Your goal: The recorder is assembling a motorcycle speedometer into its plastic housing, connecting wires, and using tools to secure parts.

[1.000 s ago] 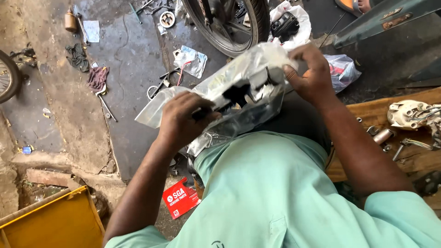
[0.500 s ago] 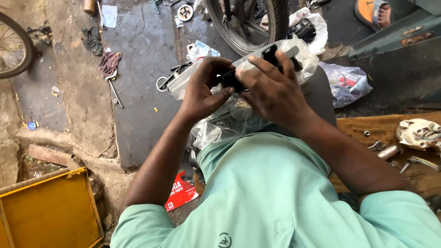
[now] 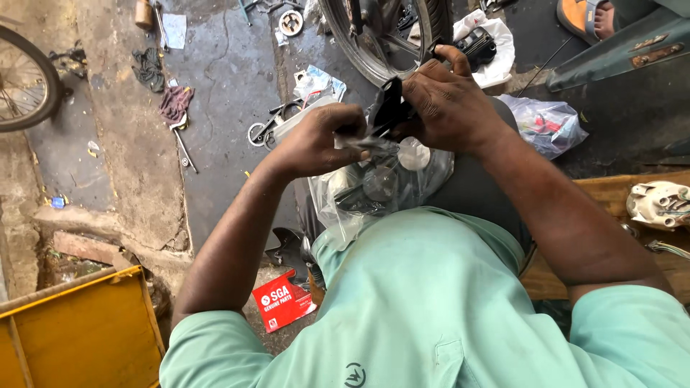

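While the ground here is just rough, oil-stained concrete [image 3: 223,108], it's pretty cluttered: a motorcycle wheel [image 3: 381,36] sits at the top centre of the frame, a bicycle wheel [image 3: 25,79] pokes in at the upper left, rags [image 3: 175,103] and a few loose tools lie scattered across the upper left, a yellow crate [image 3: 79,330] fills the lower left corner, and a small red box [image 3: 282,302] lies on the ground at lower centre. A wooden bench [image 3: 611,194] runs along the right edge with a pale part [image 3: 658,203] on it, and a second plastic bag [image 3: 546,126] sits on the ground at the upper right. Compared with half a second back, both hands have come closer together and the black part is now pulled up out of the bag, standing more upright. The left hand [image 3: 316,140] pinches the top of the clear plastic bag [image 3: 374,187], which hangs crumpled in the middle of the frame with round metal bits showing through it. The right hand [image 3: 449,100] is clamped around the black part [image 3: 392,108], a dark angular bracket-like piece, just above centre, right above the bag's mouth.
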